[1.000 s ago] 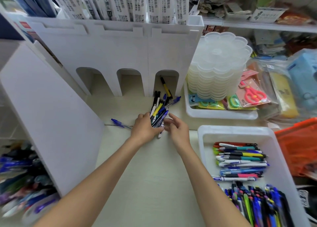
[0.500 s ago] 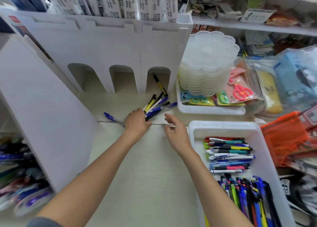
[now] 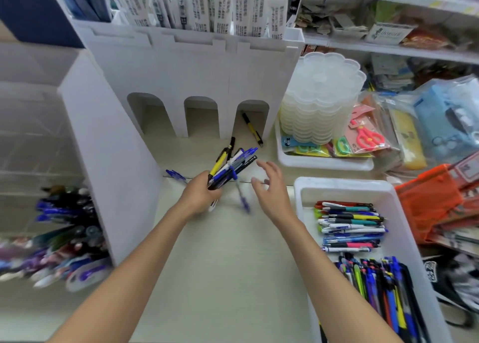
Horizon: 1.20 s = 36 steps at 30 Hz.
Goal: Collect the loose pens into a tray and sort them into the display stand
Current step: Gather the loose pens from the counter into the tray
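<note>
Left hand gripping pen bundle; right hand hovering, fingers spread, holding nothing. Tray already holding many pens; 3 stray pens lying loose, sorting seemingly pending.

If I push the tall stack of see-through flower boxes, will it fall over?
Probably, if pushed near the top: the stack of clear boxes is many layers tall, so it could lean or slide apart. It looks like thin plastic, so likely light and easy to shift. The rim of the white tray might stop its bottom from sliding.
</note>
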Each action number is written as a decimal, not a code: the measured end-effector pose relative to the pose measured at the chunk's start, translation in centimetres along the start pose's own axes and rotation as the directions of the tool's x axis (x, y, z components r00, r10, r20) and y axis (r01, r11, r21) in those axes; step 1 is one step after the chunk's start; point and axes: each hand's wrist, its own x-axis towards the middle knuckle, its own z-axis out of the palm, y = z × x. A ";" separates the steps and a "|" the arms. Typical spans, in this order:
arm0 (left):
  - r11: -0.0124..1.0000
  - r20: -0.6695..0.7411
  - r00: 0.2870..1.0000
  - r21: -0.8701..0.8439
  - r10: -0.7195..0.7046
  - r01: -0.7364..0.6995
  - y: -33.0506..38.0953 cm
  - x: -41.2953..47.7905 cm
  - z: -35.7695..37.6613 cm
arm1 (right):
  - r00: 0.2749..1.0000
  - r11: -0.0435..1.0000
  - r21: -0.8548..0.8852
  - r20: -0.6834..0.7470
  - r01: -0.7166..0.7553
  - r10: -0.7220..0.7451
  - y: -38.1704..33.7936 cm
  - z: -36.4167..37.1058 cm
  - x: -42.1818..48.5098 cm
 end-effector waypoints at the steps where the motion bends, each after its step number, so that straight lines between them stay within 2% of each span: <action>1: 0.992 0.014 1.000 -0.128 -0.010 0.012 -0.2 -0.6 -0.1 | 1.000 1.000 0.013 -0.007 -0.009 0.009 -0.2 0.3 0.0; 4: 0.865 0.126 0.990 -0.487 -0.066 0.120 -0.2 -2.3 -0.4 | 0.998 0.995 0.090 -0.021 -0.052 0.054 -1.5 1.0 0.0; 8: 0.730 0.157 0.983 -0.660 -0.096 0.176 -0.6 -2.9 -0.2 | 0.986 0.986 0.129 0.141 -0.103 0.085 -3.1 2.6 -0.3; 11: 0.665 0.176 0.982 -0.726 -0.066 0.175 -1.0 -3.0 0.1 | 0.990 0.994 0.064 0.123 -0.084 0.076 -3.1 3.1 -1.2; 13: 0.633 0.177 0.982 -0.754 -0.060 0.175 -1.3 -3.2 0.0 | 0.997 0.997 -0.037 0.032 -0.072 0.074 -2.4 2.5 -1.9; 15: 0.593 0.188 0.980 -0.784 -0.059 0.186 -1.7 -3.4 0.0 | 0.995 0.972 -0.213 -0.043 -0.096 0.088 -1.3 1.7 -3.2; 18: 0.576 0.212 0.976 -0.792 -0.051 0.202 -2.1 -3.9 0.2 | 0.985 0.865 -0.475 -0.029 -0.161 0.168 0.5 1.2 -5.8; 21: 0.610 0.234 0.972 -0.766 -0.028 0.202 -2.3 -4.8 0.7 | 0.973 0.801 -0.564 -0.026 -0.203 0.229 1.8 1.5 -8.0; 26: 0.707 0.266 0.964 -0.678 -0.016 0.199 -2.4 -5.6 1.1 | 0.979 0.924 -0.330 -0.016 -0.195 0.201 2.0 1.7 -8.3; 28: 0.726 0.279 0.960 -0.659 -0.010 0.199 -2.2 -5.7 1.2 | 0.975 0.975 -0.080 -0.096 -0.206 0.198 0.7 1.0 -6.9; 30: 0.731 0.302 0.953 -0.651 0.005 0.203 -1.7 -5.7 1.1 | 0.973 0.974 0.162 -0.139 -0.160 0.183 -1.1 0.0 -5.7; 36: 0.732 0.393 0.914 -0.651 0.097 0.202 0.3 -6.1 0.8 | 0.986 0.969 0.247 -0.168 0.029 0.013 -4.0 -0.6 -5.1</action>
